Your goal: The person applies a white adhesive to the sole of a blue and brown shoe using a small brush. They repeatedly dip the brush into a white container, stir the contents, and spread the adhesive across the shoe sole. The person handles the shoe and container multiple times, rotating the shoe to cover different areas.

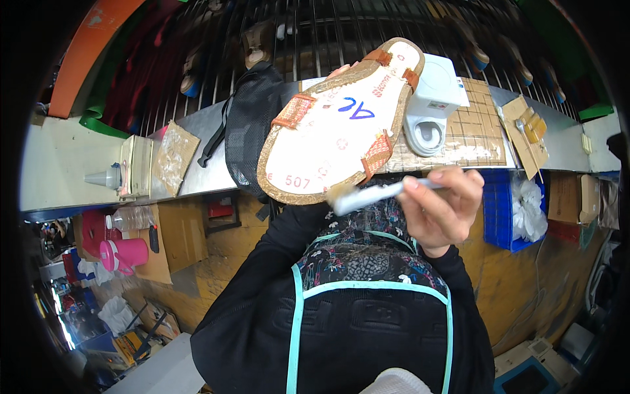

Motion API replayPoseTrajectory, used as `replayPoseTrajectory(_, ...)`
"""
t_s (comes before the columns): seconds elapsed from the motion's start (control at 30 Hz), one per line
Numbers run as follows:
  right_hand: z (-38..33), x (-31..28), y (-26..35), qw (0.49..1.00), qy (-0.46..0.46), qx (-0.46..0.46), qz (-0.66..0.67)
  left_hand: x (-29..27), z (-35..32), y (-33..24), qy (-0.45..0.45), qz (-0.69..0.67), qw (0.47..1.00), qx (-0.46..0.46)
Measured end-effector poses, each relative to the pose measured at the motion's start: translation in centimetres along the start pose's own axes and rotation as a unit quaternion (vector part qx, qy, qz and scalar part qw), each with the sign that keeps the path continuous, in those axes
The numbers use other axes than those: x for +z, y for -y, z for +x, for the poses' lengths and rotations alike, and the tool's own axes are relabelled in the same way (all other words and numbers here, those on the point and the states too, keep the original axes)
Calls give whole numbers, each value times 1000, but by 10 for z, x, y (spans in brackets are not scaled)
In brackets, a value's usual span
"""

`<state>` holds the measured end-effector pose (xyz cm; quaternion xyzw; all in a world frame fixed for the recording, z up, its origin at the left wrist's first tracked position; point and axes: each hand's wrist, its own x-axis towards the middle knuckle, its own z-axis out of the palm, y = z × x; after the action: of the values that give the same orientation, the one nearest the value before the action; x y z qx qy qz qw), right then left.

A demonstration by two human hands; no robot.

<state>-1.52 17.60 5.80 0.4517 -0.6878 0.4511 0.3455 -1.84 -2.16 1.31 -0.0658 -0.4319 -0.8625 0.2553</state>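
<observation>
A sandal upper on its last is held with its pale underside up; brown edging runs round it, orange woven straps wrap over its sides, and blue handwriting marks it. My left hand grips it from behind, with only some fingertips showing at the far edge. Pinched between the thumb and fingers of my right hand is a white-handled brush. Its blurred bristle end is at the near rim of the sole; whether it touches cannot be made out. A white pot with a round opening stands right of the sandal.
A black mesh bag lies left of the sandal. Cardboard with brushes sits at the right, above a blue crate holding white plastic. More footwear rests on the roller conveyor beyond. A pink jug stands lower left.
</observation>
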Motion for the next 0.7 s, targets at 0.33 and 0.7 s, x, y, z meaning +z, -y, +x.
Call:
replayPoseTrajectory(0.33, -11, -2, -5, 989, -40, 124, 68, 1, 11, -4, -15, 20, 1000, -5)
replayPoseTrajectory(0.7, 6, 10, -1, 970, 50, 212, 105, -27, 20, 8, -78, 435, 829, 342)
